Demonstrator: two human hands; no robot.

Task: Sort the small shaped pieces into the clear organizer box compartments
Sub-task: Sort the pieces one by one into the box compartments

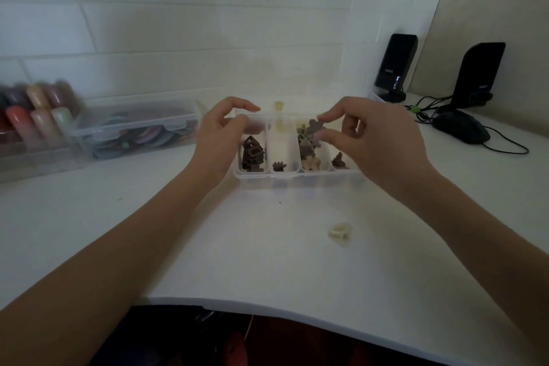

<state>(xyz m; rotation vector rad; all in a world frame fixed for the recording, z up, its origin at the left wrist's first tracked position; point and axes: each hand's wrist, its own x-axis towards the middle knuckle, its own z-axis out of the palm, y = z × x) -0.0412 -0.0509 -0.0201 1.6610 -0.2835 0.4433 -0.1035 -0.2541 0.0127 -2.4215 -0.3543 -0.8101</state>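
Nearest in the head view, below the curved front edge of the white table (pixel 267 261), is a dark, blurred area with something reddish that cannot be made out. On the table lies a pale cream piece (pixel 340 233), well apart from the clear organizer box (pixel 297 178) and not yet sorted.

The left hand (pixel 219 140) curls round the box's left end, fingertips on the rim, steadying it. The right hand (pixel 368 140) pinches a brownish flower-shaped piece (pixel 315 125) narrowly between thumb and forefinger, just above the third compartment from the left, where other flower pieces (pixel 310 162) already lie. Dark square frames (pixel 252 156) fill the leftmost compartment; a small dark piece (pixel 278 166) sits in the second.

The pinch is on the piece's edge only, so it could twist free and drop across a divider into the neighbouring compartment. The box looks light; a push from either hand could slide or tip it and mix the sorted pieces. The right forearm passes close over the cream piece and could sweep it toward the table edge.

Left stand storage boxes (pixel 133 131); right, two speakers (pixel 395 65) and a mouse (pixel 463 128).
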